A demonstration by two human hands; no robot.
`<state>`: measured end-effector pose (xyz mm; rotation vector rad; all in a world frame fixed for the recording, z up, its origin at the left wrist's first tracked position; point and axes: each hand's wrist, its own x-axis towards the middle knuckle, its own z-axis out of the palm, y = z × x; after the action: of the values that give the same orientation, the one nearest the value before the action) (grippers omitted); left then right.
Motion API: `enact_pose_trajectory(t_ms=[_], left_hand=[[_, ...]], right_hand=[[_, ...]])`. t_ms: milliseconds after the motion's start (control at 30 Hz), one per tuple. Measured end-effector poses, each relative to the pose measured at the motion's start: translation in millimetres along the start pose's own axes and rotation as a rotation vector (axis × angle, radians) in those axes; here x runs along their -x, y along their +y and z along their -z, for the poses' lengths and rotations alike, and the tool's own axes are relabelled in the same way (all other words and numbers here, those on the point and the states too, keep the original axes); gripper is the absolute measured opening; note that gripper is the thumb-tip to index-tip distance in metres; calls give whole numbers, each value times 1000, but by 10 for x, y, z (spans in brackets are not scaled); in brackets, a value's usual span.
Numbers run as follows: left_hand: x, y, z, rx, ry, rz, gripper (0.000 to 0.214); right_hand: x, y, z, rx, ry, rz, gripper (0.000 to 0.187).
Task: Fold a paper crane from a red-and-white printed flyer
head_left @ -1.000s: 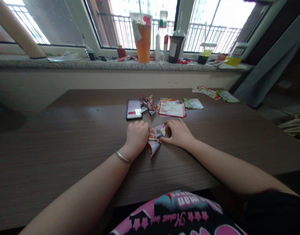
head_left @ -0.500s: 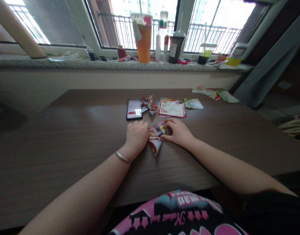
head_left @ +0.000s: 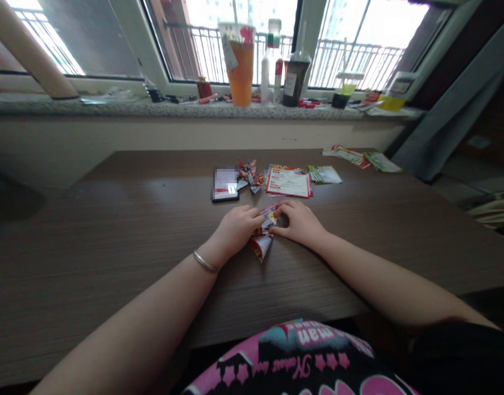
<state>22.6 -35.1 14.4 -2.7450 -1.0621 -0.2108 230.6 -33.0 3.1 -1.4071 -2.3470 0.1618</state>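
Observation:
A folded piece of printed paper (head_left: 262,247) lies on the table between my hands, its pointed, cone-like end turned toward me. My left hand (head_left: 239,226) lies over its left side, fingers bent onto the paper and covering part of it. On the other side, my right hand (head_left: 298,224) pinches the right edge, thumb and forefinger curved into a ring. Just beyond are a phone (head_left: 225,183) with a lit screen and a crumpled or folded bundle of colourful paper (head_left: 251,174).
Printed sheets (head_left: 290,181) are stacked past my right hand, with green and white leaflets (head_left: 325,174) beside them. More leaflets (head_left: 354,157) lie at the table's far right. On the windowsill (head_left: 173,109) stand an orange drink cup (head_left: 241,71), a dark cup (head_left: 295,82) and bottles.
My left hand has shifted right, from the paper's left edge to over its middle, and its fingers now reach across it. My right hand has stayed in place.

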Motion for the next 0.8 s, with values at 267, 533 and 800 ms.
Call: enact_pose_trajectory(t_ms=[267, 533, 800], left_hand=[[20, 99, 55, -9, -22, 96, 14], [54, 210, 137, 40, -19, 141, 27], [109, 191, 192, 107, -73, 115, 35]], right_hand=[[0, 7, 2, 6, 3, -1, 36], [-1, 2, 3, -12, -5, -3, 35], [13, -22, 19, -7, -6, -6, 33]])
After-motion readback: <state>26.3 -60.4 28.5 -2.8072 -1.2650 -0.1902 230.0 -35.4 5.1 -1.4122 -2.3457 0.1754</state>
